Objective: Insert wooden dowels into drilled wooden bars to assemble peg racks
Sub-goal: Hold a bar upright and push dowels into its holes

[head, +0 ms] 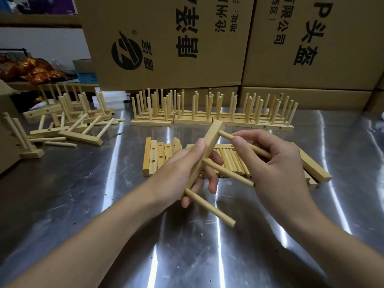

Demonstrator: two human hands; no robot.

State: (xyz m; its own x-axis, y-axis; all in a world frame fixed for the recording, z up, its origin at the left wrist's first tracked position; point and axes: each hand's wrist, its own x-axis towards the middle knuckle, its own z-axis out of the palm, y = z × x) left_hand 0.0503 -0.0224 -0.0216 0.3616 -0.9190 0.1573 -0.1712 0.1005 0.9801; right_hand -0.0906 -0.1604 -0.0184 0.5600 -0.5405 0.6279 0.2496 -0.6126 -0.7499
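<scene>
Bar (pixel 213 140) held tilted above table (pixel 187 246), left hand (pixel 178 171) curled round it. Two seated dowels (pixel 228 172) noted. Third dowel (pixel 225 135) pinched by right hand (pixel 278 163), tip at top hole. Dowel best kept square to bar, pushed straight; bar braced.

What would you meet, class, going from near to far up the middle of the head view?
Left hand gripping the bar and right hand pinching a dowel, loose dowels, row of standing racks, cardboard boxes.
</scene>
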